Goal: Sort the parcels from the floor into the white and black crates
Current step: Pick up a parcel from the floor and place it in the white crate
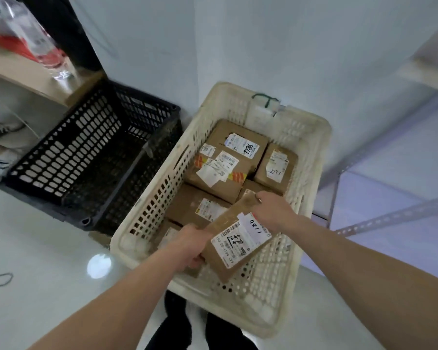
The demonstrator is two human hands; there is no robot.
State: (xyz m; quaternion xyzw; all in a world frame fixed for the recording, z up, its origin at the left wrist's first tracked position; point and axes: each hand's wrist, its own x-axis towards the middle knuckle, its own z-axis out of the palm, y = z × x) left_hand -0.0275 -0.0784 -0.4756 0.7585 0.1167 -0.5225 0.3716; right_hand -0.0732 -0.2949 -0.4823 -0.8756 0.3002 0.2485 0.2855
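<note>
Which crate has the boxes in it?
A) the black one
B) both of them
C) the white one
C. The parcels lie in the white crate, while the black crate shows none inside. The left hand and right hand hold one more parcel over the white crate.

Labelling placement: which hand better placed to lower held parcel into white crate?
Right, probably: right hand grips the brown cardboard parcel's far end, over the white plastic crate's middle; left hand is nearer the rim.
</note>
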